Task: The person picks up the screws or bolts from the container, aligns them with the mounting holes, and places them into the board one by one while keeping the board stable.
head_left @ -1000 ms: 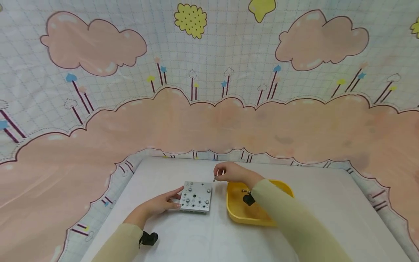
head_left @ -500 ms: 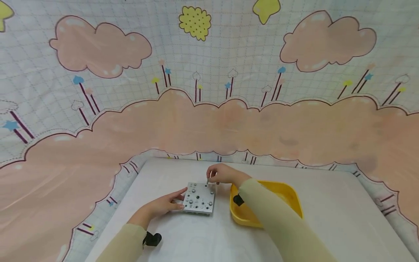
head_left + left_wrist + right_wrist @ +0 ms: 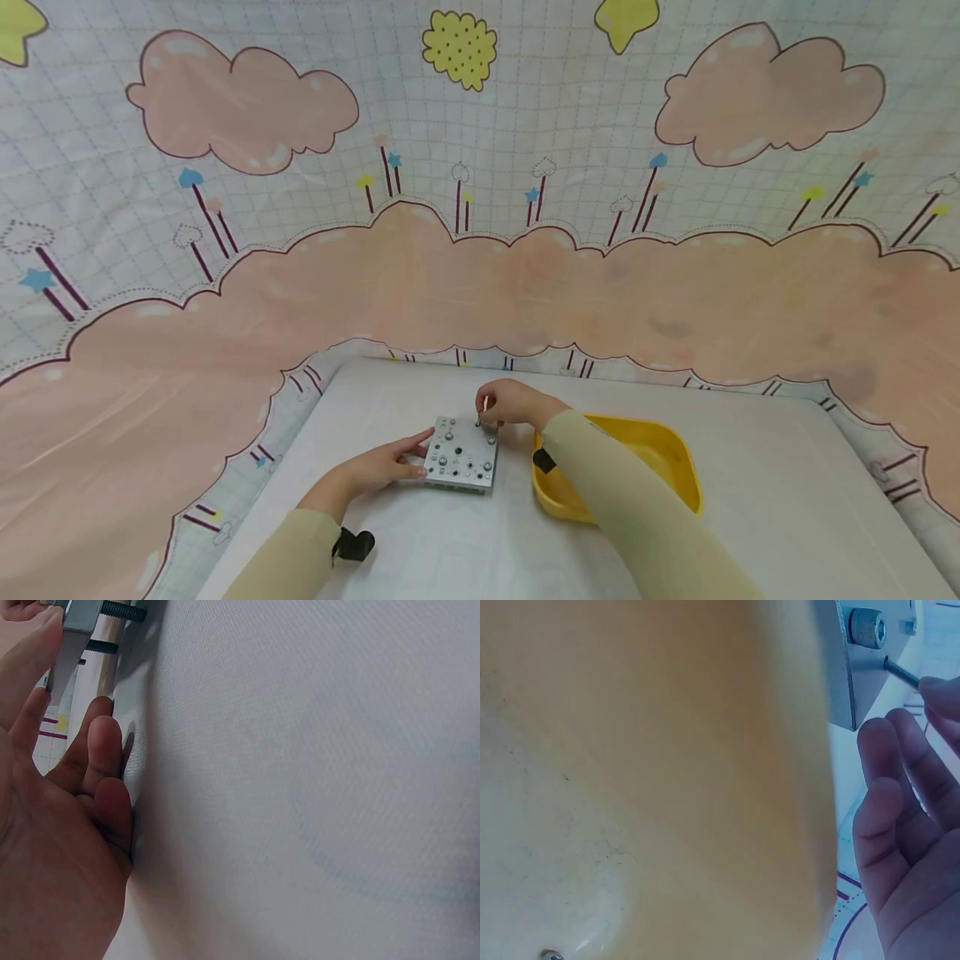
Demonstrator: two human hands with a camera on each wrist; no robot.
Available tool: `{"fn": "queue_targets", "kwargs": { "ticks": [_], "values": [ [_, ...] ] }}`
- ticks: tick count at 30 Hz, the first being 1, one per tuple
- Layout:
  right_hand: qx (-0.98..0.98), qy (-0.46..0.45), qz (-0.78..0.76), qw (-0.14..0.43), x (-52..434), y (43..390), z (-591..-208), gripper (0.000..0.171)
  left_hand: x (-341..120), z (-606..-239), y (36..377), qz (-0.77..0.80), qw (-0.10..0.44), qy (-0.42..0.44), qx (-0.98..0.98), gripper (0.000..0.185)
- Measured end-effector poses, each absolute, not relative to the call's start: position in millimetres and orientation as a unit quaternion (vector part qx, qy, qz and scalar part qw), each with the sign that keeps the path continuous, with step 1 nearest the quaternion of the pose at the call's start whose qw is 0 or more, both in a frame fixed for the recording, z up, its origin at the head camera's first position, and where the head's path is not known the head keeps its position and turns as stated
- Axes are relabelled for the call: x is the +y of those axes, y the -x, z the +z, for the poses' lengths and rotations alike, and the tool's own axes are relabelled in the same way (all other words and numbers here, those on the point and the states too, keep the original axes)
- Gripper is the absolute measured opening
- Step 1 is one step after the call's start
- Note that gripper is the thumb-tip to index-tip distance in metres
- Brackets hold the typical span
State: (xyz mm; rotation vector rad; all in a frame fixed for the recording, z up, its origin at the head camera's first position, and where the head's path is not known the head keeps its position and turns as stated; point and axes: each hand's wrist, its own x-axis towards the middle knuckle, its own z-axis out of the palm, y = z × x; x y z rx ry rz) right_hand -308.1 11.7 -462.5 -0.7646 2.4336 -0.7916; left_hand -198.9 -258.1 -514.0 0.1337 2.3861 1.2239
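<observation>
A square silver metal plate with several holes and socket-head screws lies on the white table. My left hand grips its left edge, thumb at the near corner and index finger further back. Threaded screw ends stick out from its underside in the left wrist view. At the plate's far right corner, my right hand pinches a small threaded screw between thumb and index finger. The screw's tip is right at a hole, tilted in the right wrist view, beside a thick knurled screw. Its head is hidden by the fingertips.
A yellow plastic tray stands right of the plate, below my right forearm. A small metal piece lies inside it. The white table ends at a patterned cloth backdrop.
My right hand has moved left from beside the tray to the plate's far right corner, bringing the screw down to a hole. My left hand keeps its grip on the plate.
</observation>
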Motion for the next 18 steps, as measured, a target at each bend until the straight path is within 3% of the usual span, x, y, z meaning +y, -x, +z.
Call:
{"fn": "queue_targets", "kwargs": {
  "ticks": [18],
  "values": [
    [0.908, 0.293, -0.210, 0.214, 5.9, 306.8, -462.6, 0.008, -258.6, -513.0, 199.8, 0.455, 0.228, -0.059, 0.859, 0.080]
  ]
}}
